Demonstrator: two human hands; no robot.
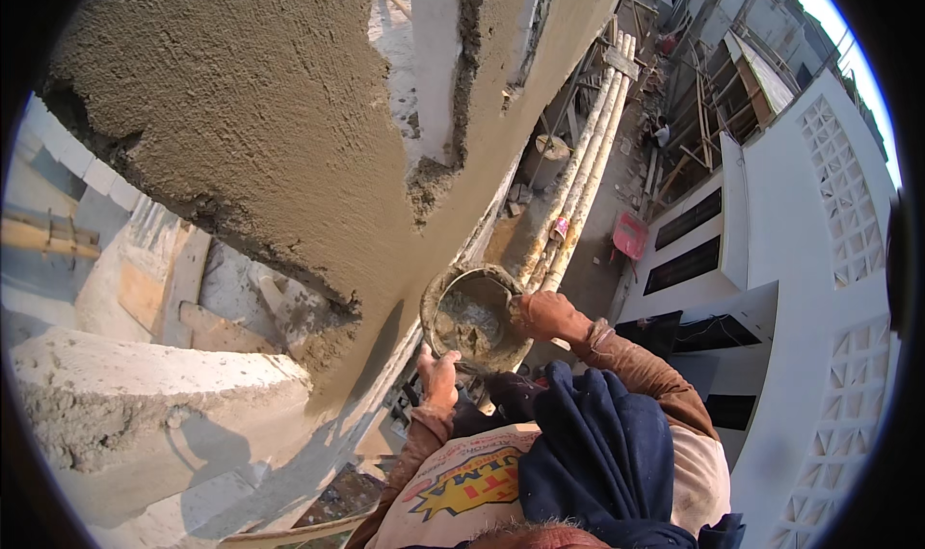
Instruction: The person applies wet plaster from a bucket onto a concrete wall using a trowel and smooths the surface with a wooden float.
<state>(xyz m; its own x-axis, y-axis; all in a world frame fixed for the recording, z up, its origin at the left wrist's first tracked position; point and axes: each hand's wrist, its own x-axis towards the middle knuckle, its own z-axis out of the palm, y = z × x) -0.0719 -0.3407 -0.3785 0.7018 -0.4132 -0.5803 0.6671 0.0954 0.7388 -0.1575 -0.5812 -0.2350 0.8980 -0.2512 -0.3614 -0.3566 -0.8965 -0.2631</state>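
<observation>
Here's the mortar bucket (430, 308), round and crusted, right in front of the person's body and close beside the plastered wall (270, 115). Looking down into it, we see wet grey mortar (469, 325) in the bottom and smeared up the inside.

On the right side of the rim, the right hand (551, 316) has its fingers curled tightly over the edge, a firm hold on the bucket, with a bracelet (600, 333) at the wrist. Over at the lower left, the left hand (439, 377) meets the bucket with thumb and forefinger parted; the other fingers are partly hidden, and I can't tell whether they have hold of it.

Brown sleeves run up both arms, and a navy cloth (602, 443) drapes across the printed pale shirt (472, 482). The wall beside them is coated in grey-brown render, ragged along its lower edge, with a narrow opening higher up.

Beyond the bucket, long spattered poles (583, 163) lie side by side, a drum (546, 161) to their left. Further right stands a white building (771, 197) with lattice blocks (848, 183), and a distant person (660, 132) is there down the alley.
</observation>
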